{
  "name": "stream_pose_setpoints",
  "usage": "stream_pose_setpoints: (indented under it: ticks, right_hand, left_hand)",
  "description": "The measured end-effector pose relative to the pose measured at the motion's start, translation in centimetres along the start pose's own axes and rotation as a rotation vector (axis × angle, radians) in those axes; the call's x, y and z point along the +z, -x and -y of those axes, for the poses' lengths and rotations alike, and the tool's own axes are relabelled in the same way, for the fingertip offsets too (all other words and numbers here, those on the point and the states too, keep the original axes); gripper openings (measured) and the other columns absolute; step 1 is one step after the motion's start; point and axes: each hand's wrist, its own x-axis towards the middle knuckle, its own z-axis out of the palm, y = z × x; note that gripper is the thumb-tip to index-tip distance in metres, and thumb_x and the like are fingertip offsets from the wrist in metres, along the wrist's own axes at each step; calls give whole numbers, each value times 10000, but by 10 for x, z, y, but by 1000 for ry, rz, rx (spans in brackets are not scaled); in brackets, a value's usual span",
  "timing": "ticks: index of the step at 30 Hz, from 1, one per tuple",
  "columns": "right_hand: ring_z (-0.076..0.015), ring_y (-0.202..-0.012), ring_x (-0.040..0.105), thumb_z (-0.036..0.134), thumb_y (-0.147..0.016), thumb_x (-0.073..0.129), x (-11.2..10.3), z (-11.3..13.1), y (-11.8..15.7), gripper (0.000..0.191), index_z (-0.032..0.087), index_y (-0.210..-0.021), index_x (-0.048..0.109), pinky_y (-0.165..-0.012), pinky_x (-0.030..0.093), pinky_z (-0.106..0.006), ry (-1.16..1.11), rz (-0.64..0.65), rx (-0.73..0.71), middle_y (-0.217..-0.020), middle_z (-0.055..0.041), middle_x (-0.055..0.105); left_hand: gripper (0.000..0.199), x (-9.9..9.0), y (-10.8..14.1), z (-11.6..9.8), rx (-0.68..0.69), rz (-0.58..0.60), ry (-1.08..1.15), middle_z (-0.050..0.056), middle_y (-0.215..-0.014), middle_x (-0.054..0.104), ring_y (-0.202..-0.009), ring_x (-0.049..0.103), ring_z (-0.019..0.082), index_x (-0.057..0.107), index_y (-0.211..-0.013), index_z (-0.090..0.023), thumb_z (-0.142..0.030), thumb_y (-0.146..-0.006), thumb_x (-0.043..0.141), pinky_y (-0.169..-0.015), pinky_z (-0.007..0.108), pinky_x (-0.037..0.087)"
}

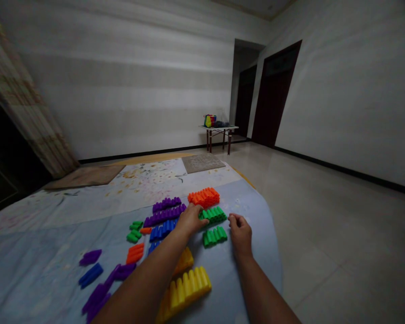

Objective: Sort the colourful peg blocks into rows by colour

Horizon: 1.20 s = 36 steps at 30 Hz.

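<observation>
My left hand point(189, 221) reaches across the bed-like surface with its thumb and fingers closed about the left end of a row of green plastic tubes point(215, 216). Just off that row's right end, my right hand point(240, 233) has its fingers curled into a pinch; whatever may be in it is hidden. Closer to me lies a shorter row of green tubes point(215, 236). A stack of orange tubes point(204, 197) sits beyond my left hand. Rows of purple tubes point(165, 215), blue tubes point(162, 230) and yellow tubes point(189, 286) are partly covered by my left forearm.
Loose green pieces point(134, 232), orange pieces point(135, 253), a blue piece point(91, 275) and purple pieces point(97, 294) lie to the left on the flowered cloth point(47, 243). A grey mat point(203, 163) is at the far edge. A small table point(219, 128) stands by the wall.
</observation>
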Motion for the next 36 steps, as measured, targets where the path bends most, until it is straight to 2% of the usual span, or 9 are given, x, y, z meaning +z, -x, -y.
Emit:
stream_pose_setpoints:
  ticks: [4, 8, 13, 17, 20, 25, 31, 33, 36]
  right_hand:
    - [-207, -762, 595, 456, -705, 533, -2, -1, 1, 362, 152, -862, 652, -712, 450, -316, 12, 18, 14, -816, -71, 676]
    - [-216, -795, 586, 450, -708, 533, -3, -4, 0, 362, 145, -865, 650, -729, 441, -328, 28, 28, 3, -845, -81, 668]
    - [-222, -803, 583, 451, -713, 533, -4, -5, 0, 363, 142, -863, 647, -730, 438, -333, 33, 43, -8, -843, -84, 662]
    - [-223, -799, 585, 449, -708, 540, -3, -4, 0, 357, 144, -858, 648, -725, 439, -333, 32, 38, -3, -835, -81, 663]
    - [-221, -793, 586, 451, -706, 545, -3, -4, 1, 362, 144, -867, 649, -722, 441, -330, 27, 45, 0, -829, -77, 662]
    - [-219, -781, 585, 452, -709, 549, -4, -5, 1, 365, 142, -870, 654, -721, 442, -332, 46, 53, -26, -819, -74, 664]
    - [-211, -742, 592, 475, -700, 559, -2, -6, -1, 371, 145, -835, 664, -685, 451, -318, 12, 28, -53, -790, -74, 677]
    - [-207, -734, 593, 482, -697, 561, -1, -6, -1, 374, 146, -826, 666, -676, 452, -312, 3, 20, -56, -785, -73, 679]
    - [-200, -728, 592, 482, -700, 555, 0, -6, -2, 373, 146, -821, 664, -669, 449, -304, 1, 17, -64, -782, -70, 680]
  left_hand:
    - [530, -4, 10, 1, -6, -50, 25, 90, -1069, 599, -991, 554, 219, 581, -1095, -173, -421, -635, 671, -842, 299, 427]
    - [389, -23, 30, 22, -15, -181, 36, 67, -1061, 603, -968, 564, 170, 582, -1089, -192, -394, -757, 551, -856, 267, 425]
    - [350, -58, 60, 91, -148, -325, -19, 94, -1042, 619, -973, 567, 185, 594, -1046, -153, -344, -819, 407, -873, 308, 430]
    - [320, -74, 83, 150, -202, -262, -89, 85, -999, 659, -941, 589, 197, 639, -981, -160, -268, -772, 422, -862, 319, 440]
    - [332, -75, 95, 173, -192, -182, -149, 55, -1078, 654, -1022, 567, 195, 656, -984, -203, -199, -722, 452, -919, 309, 400]
    - [385, -75, 100, 174, -191, -115, -247, 61, -1139, 618, -1085, 521, 244, 644, -1027, -256, -196, -682, 485, -933, 385, 349]
    - [354, -89, 103, 162, -346, -66, -472, 133, -971, 651, -982, 556, 320, 651, -903, -202, -425, -723, 443, -853, 468, 360]
    - [406, -92, 104, 164, -414, -63, -465, 148, -969, 656, -967, 565, 328, 641, -879, -186, -488, -728, 417, -840, 471, 372]
    - [504, -93, 103, 172, -446, -90, -386, 167, -1048, 633, -1007, 555, 330, 626, -974, -154, -530, -714, 412, -853, 453, 395]
